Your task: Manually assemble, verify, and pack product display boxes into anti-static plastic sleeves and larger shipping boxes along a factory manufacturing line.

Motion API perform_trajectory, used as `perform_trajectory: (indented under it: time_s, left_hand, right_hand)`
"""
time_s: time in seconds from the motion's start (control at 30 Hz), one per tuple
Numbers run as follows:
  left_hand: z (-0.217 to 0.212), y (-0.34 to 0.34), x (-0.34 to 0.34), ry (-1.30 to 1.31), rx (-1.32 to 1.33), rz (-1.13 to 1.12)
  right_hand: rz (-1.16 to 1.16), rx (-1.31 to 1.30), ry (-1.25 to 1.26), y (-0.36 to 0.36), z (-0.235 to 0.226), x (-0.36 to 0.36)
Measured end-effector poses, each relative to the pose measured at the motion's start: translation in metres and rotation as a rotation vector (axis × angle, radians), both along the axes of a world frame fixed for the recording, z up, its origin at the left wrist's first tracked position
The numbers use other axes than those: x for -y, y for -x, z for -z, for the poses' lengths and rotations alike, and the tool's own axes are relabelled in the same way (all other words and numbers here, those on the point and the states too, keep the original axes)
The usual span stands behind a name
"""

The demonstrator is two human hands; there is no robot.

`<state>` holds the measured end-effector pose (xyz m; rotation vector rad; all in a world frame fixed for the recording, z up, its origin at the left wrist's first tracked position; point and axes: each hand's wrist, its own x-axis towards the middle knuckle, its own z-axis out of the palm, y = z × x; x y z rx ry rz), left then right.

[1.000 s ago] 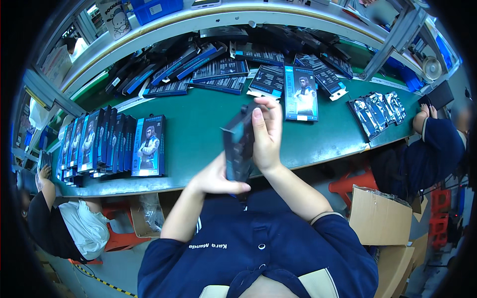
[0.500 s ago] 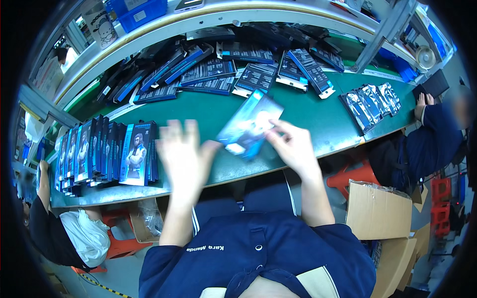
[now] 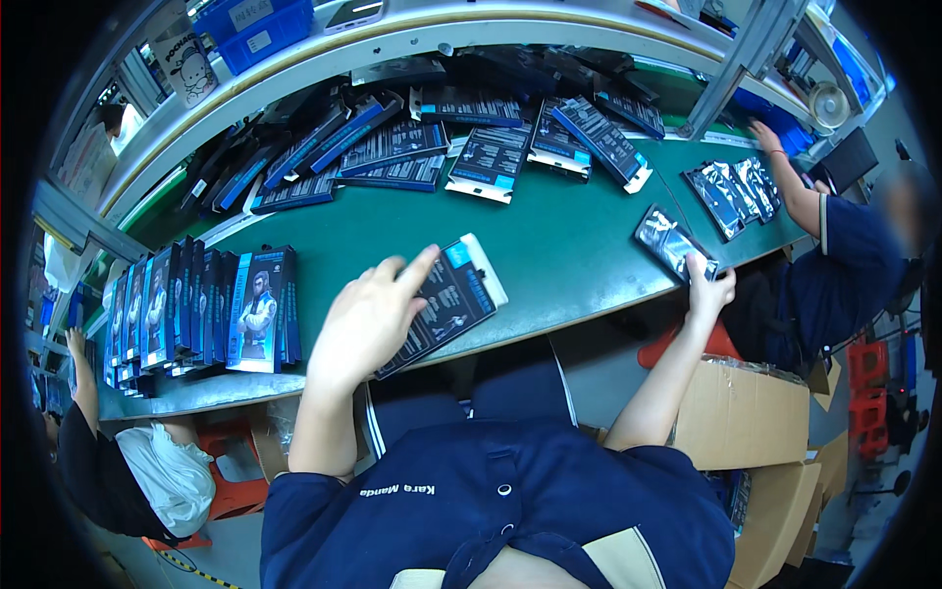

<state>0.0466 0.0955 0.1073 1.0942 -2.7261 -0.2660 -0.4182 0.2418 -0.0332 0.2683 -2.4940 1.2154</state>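
In the head view, the left hand is lying across a dark box at the near edge of the green table; whether its fingers are gripping, I cannot tell. The right hand is pinching a shiny dark packet by one end, well apart.

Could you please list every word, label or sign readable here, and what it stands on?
I leave wording uncopied; print stands here:
Navy shirt: white lettering, legible.
Blue bin: white labels, dark characters.
White cartoon-printed item: dark lettering.
Dark box partly covered by the left hand: too small to read.
Upright boxes: too small to read.
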Motion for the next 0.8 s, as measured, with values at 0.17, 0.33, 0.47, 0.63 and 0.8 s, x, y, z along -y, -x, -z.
perform_trajectory:
  time_s: [0.17, 0.33, 0.47, 0.63, 0.8]
  left_hand:
    - [0.049, 0.03, 0.006, 0.143, -0.008, 0.127]
    - [0.026, 0.051, -0.008, -0.023, -0.239, 0.027]
    - [-0.001, 0.039, -0.016, 0.022, -0.643, 0.093]
    - [0.004, 0.027, -0.014, 0.003, -0.912, 0.442]
    - [0.001, 0.018, -0.016, -0.007, -0.799, 0.24]
  right_hand:
    - [-0.252, -0.01, 0.048, -0.067, -0.059, -0.005]
    - [-0.959, 0.232, 0.715, -0.158, -0.114, 0.033]
    - [-1.13, 0.587, 0.887, -0.18, -0.119, 0.055]
    - [-1.285, 0.834, 0.731, -0.197, -0.105, 0.059]
    - [-1.099, 0.481, 1.107, -0.22, -0.142, 0.056]
